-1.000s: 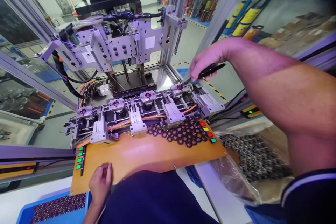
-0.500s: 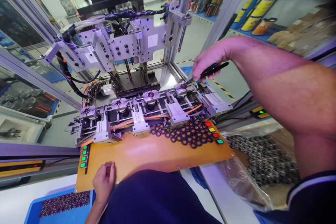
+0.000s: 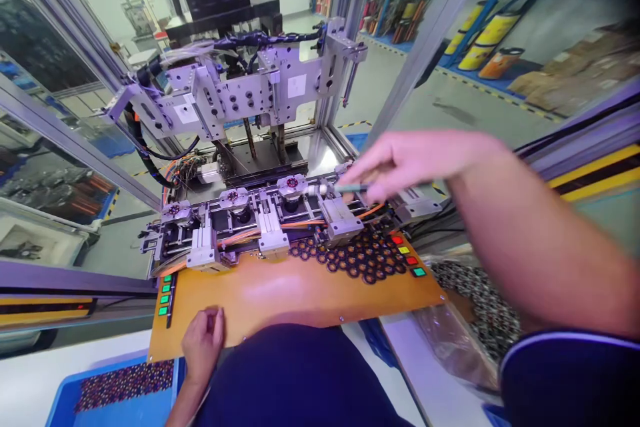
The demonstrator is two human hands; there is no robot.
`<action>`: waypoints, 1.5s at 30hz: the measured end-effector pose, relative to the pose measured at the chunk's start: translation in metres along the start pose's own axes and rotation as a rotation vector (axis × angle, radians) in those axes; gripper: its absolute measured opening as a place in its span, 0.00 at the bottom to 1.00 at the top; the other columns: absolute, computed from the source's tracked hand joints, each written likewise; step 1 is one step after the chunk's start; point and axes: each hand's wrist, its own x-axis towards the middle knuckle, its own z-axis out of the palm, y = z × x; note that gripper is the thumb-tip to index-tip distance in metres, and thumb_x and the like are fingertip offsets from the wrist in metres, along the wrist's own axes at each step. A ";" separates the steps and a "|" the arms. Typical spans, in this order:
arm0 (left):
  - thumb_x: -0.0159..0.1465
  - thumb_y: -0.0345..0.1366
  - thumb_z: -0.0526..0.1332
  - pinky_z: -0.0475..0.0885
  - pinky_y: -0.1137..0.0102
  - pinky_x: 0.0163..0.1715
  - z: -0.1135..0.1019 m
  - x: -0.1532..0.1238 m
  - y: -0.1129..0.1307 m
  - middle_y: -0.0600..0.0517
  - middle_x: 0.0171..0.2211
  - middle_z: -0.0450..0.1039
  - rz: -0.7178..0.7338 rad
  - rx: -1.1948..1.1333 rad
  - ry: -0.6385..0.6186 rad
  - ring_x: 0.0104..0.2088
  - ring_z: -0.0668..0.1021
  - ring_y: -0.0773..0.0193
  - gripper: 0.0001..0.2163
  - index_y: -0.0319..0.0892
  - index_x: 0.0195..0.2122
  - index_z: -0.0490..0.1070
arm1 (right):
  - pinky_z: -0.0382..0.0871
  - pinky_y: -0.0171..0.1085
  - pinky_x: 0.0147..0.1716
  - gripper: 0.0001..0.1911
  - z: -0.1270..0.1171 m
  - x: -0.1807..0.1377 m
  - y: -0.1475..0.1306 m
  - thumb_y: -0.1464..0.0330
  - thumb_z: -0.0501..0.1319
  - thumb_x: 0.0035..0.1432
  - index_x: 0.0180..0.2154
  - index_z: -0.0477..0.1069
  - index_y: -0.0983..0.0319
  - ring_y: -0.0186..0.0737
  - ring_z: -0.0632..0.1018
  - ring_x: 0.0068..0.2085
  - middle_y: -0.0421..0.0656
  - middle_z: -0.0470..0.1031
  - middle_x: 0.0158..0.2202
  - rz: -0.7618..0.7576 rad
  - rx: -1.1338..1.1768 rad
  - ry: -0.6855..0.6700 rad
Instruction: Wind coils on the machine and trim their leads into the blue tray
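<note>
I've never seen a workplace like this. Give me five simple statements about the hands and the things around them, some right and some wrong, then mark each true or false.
1. The left hand is at the near edge of the orange board. True.
2. The right hand has nothing in it. False: it holds a slim tool, blurred in this view.
3. Dark rings lie on the board, close to the right-end buttons. True.
4. The left-end buttons are all red. False: they are green.
5. The blue tray at the lower left has many small parts in it. True.
</note>
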 end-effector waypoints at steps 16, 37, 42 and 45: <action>0.65 0.41 0.59 0.69 0.74 0.28 0.011 0.013 0.091 0.51 0.26 0.74 0.098 -0.445 -0.761 0.25 0.73 0.67 0.15 0.32 0.43 0.76 | 0.75 0.42 0.42 0.22 0.313 0.109 0.064 0.53 0.56 0.68 0.40 0.73 0.67 0.37 0.78 0.38 0.44 0.77 0.37 -0.135 0.322 0.139; 0.56 0.35 0.68 0.63 0.56 0.58 -0.117 0.272 0.045 0.44 0.54 0.69 0.322 0.353 -0.354 0.60 0.65 0.49 0.12 0.40 0.42 0.77 | 0.70 0.46 0.54 0.10 0.111 0.195 -0.088 0.68 0.66 0.59 0.43 0.76 0.66 0.48 0.74 0.53 0.52 0.71 0.54 -0.557 -0.831 0.214; 0.61 0.38 0.65 0.61 0.52 0.59 -0.109 0.276 0.031 0.44 0.56 0.69 0.370 0.379 -0.442 0.61 0.65 0.50 0.11 0.38 0.42 0.76 | 0.70 0.48 0.55 0.11 0.116 0.218 -0.073 0.64 0.63 0.64 0.44 0.73 0.65 0.44 0.72 0.55 0.49 0.70 0.56 -0.525 -0.839 0.158; 0.63 0.42 0.63 0.65 0.53 0.57 -0.106 0.281 0.026 0.44 0.53 0.72 0.392 0.346 -0.455 0.57 0.71 0.53 0.12 0.38 0.42 0.75 | 0.68 0.50 0.57 0.12 0.114 0.221 -0.070 0.64 0.62 0.65 0.46 0.73 0.65 0.45 0.72 0.56 0.49 0.69 0.57 -0.535 -0.822 0.123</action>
